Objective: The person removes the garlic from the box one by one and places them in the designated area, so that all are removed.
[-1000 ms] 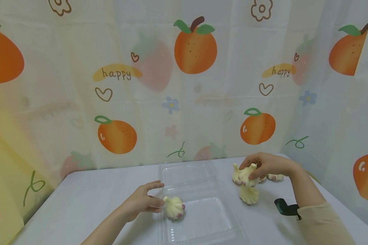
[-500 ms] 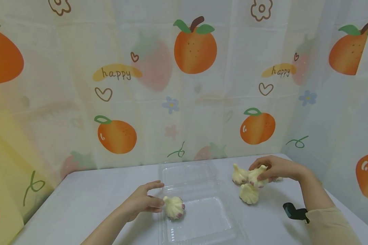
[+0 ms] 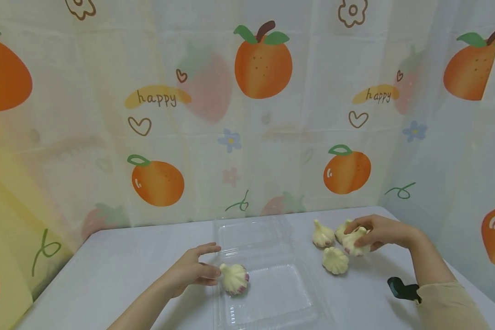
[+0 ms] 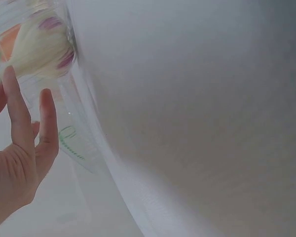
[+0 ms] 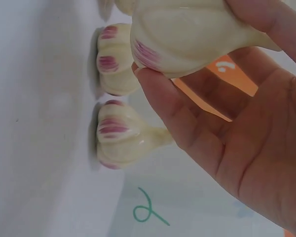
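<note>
My right hand [image 3: 385,230] pinches a cream garlic bulb [image 3: 356,243] with purple streaks between thumb and fingers; the same held bulb [image 5: 187,34] fills the top of the right wrist view. Around it stand a garlic bulb with a neck [image 3: 322,234], another garlic bulb [image 3: 335,261] nearer the front, and one partly hidden garlic bulb [image 3: 341,230] behind. My left hand [image 3: 195,269] has its fingers extended at the left edge of a clear plastic clamshell box [image 3: 272,293]. Inside that box, beside those fingers, sits one garlic bulb [image 3: 234,278].
The box's clear lid [image 3: 251,231] lies folded back toward the rear of the white table [image 3: 140,256]. A fruit-print curtain [image 3: 264,137] hangs behind. A dark strap-mounted piece [image 3: 403,289] sticks out from the right sleeve.
My right hand has moved rightward and slightly toward the front with the garlic bulb it holds, exposing the bulbs on its left. My left hand stays where it was.
</note>
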Action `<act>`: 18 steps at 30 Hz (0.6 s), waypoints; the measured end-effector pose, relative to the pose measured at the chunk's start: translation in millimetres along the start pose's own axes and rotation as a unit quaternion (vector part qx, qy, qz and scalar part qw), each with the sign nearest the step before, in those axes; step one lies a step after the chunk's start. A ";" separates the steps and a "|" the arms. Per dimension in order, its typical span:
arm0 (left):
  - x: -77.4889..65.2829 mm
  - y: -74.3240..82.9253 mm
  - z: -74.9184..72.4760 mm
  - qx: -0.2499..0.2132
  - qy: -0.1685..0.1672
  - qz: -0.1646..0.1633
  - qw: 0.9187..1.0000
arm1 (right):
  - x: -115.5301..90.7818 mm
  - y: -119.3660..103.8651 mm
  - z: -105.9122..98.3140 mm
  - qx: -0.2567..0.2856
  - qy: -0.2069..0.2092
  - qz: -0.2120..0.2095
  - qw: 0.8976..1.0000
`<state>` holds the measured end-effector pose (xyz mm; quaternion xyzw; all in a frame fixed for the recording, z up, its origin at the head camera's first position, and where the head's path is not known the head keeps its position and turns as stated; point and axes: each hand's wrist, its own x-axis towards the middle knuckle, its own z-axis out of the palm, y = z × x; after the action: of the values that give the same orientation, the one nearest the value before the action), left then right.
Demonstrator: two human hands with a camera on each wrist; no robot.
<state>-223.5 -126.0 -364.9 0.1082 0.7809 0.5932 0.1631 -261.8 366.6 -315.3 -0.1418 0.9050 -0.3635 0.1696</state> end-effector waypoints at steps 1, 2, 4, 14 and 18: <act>0.1 0.0 0.0 0.000 0.000 0.000 1.000 | -0.1 1.4 0.3 0.000 -0.001 0.003 1.000; 0.2 0.0 0.0 0.000 0.001 0.000 1.000 | -0.1 2.8 0.8 -0.001 -0.001 0.007 1.000; 0.2 0.0 0.0 0.000 0.001 0.000 1.000 | -0.1 5.6 1.9 -0.002 -0.001 0.013 1.000; -0.6 0.5 -0.2 0.001 0.001 0.000 1.000 | -3.0 15.0 6.5 0.000 0.002 0.042 0.999; -1.1 1.2 0.2 0.003 0.004 -0.002 1.000 | -3.0 19.2 7.8 0.012 -0.008 0.036 0.999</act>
<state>-222.4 -125.9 -363.7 0.1048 0.7837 0.5906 0.1613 -258.4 376.3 -333.5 -0.1103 0.9036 -0.3671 0.1912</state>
